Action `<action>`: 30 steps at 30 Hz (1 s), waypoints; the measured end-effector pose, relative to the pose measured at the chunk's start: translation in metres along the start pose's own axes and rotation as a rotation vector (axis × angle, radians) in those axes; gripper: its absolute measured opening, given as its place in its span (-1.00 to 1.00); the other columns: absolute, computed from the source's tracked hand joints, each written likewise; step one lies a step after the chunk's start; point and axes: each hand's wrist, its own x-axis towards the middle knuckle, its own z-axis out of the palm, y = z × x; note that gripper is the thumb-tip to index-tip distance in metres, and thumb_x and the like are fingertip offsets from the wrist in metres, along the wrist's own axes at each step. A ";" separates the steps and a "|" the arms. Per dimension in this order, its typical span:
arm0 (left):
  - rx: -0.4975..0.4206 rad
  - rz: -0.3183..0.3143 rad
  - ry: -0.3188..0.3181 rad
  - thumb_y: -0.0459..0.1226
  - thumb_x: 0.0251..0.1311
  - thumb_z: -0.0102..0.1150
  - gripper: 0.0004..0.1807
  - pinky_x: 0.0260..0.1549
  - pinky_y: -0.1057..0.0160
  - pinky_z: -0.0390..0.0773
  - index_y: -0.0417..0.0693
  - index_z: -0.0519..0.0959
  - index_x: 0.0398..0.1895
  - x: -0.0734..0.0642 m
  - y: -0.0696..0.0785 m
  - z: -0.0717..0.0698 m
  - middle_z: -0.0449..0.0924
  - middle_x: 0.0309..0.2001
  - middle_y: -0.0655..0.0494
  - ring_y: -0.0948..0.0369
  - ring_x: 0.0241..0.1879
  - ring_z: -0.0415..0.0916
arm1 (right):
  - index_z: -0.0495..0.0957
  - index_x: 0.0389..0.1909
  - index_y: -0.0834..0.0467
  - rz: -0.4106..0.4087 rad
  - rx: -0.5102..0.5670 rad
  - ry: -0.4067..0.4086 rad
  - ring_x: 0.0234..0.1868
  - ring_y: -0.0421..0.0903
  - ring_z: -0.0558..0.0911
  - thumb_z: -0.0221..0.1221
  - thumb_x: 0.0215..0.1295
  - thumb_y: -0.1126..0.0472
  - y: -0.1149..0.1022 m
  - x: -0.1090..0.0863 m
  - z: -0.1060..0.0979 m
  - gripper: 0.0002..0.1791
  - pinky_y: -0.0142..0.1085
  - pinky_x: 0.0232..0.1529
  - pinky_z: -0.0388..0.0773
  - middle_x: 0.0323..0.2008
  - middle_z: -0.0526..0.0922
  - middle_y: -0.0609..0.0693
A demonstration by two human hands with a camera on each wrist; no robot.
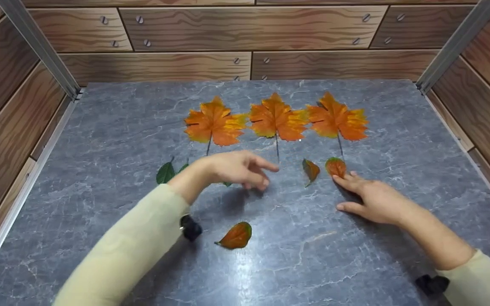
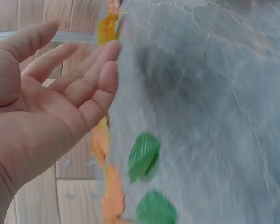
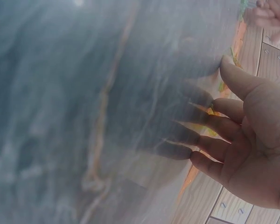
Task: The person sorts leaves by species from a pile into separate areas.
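My left hand hovers over the middle of the table, fingers loosely bent with nothing in them; its palm shows bare in the left wrist view. Behind it, partly hidden, lie green leaves, two of them plain in the left wrist view. With outstretched fingers, my right hand touches the lower edge of a small orange-green leaf. Just left of that leaf lies another small leaf, its edge curled. Nearer the front, a single orange-brown leaf rests below the left hand.
Three orange maple leaves stand in a row across the back: left leaf, middle leaf and right leaf, stems toward me. The grey marbled table is bordered by wood-patterned walls and metal corner posts.
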 end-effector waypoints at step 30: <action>0.115 0.024 -0.102 -0.37 0.45 0.28 -0.55 -0.05 0.31 0.68 -0.16 0.62 0.38 -0.073 -0.039 0.033 0.82 -0.03 -0.01 0.13 -0.07 0.79 | 0.23 0.65 0.15 0.012 -0.009 -0.031 0.50 0.46 0.28 0.20 0.51 -0.28 -0.002 0.002 -0.002 -0.10 0.45 0.36 0.27 0.53 0.26 0.40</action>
